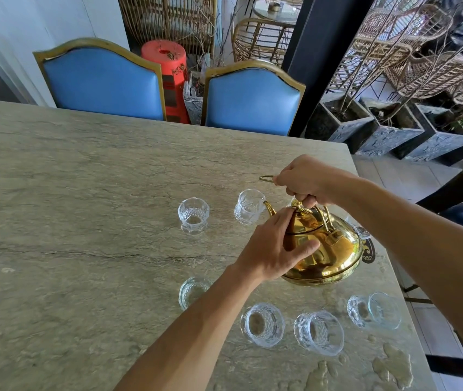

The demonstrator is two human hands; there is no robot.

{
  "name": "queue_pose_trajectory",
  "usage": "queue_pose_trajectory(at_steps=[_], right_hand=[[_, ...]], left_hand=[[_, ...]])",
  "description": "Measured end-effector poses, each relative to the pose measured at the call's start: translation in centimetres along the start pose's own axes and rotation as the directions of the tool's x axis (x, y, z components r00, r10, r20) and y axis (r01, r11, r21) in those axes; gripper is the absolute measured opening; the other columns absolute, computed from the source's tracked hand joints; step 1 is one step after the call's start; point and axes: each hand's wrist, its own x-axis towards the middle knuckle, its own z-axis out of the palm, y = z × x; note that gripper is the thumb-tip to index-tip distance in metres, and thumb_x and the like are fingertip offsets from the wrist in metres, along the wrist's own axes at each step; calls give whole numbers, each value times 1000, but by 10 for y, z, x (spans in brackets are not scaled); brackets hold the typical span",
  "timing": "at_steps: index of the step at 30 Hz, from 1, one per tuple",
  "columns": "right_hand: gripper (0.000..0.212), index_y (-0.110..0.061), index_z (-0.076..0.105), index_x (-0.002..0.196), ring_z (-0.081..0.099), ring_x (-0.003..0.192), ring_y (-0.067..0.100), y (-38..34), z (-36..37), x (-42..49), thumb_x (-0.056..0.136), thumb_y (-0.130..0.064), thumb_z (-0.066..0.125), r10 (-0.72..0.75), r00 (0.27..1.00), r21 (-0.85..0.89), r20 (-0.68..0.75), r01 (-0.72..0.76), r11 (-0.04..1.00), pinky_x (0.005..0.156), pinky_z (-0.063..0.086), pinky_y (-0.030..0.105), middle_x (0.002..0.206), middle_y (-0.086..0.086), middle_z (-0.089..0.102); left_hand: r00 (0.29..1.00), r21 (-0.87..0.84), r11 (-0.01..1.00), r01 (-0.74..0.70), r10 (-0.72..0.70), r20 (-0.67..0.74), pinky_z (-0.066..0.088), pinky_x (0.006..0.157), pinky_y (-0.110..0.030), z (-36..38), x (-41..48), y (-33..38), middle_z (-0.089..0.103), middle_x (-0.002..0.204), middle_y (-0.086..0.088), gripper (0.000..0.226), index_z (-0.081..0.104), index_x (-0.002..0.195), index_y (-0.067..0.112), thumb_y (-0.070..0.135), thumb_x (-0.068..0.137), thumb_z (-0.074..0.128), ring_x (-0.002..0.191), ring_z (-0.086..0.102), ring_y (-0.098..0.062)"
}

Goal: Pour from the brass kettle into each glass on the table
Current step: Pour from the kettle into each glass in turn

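Note:
The brass kettle [332, 252] is lifted and tipped to the left above the stone table [83, 193]. Its spout reaches the rim of a clear cut glass [248, 207]. My right hand [306, 179] grips the kettle's wire handle from above. My left hand [275, 246] presses on the lid and the kettle's side, fingers spread. Another glass [193, 215] stands to the left. Several more glasses stand nearer me, among them one [192, 292] partly behind my left forearm, one [262, 324] and one [319, 333]. Whether liquid is flowing cannot be made out.
A glass [374, 310] stands near the table's right edge. A dark round coaster [368, 253] lies under the kettle's right side. Wet patches [394, 365] mark the near right corner. Two blue chairs [100, 83] [253, 100] stand at the far edge.

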Motion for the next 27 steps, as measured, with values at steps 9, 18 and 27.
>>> queue_pose_trajectory(at_steps=[9, 18, 27], right_hand=[[32, 12, 61, 119, 29, 39, 13, -2, 3, 5, 98, -10, 52, 12, 1000, -25, -2, -12, 1000, 36, 25, 18, 56, 6, 41], [22, 4, 65, 105, 29, 40, 13, -3, 4, 9, 98, -12, 53, 18, 1000, -60, 6, -18, 998, 36, 25, 19, 58, 6, 42], [31, 11, 62, 116, 30, 41, 14, -3, 4, 9, 97, -11, 52, 9, 1000, -69, -3, -10, 998, 40, 26, 22, 57, 6, 42]], left_hand=[[1000, 7, 1000, -3, 3, -7, 56, 94, -42, -1, -1, 0, 64, 126, -1, 82, 39, 150, 23, 75, 87, 50, 108, 65, -17], [1000, -5, 1000, -4, 4, 2, 56, 99, -41, -2, -1, -1, 63, 137, -1, 98, 32, 155, 28, 92, 81, 39, 116, 65, -17], [1000, 19, 1000, -7, 7, 7, 54, 101, -45, -3, -1, 1, 61, 139, -8, 98, 34, 152, 24, 91, 82, 39, 120, 63, -25]])
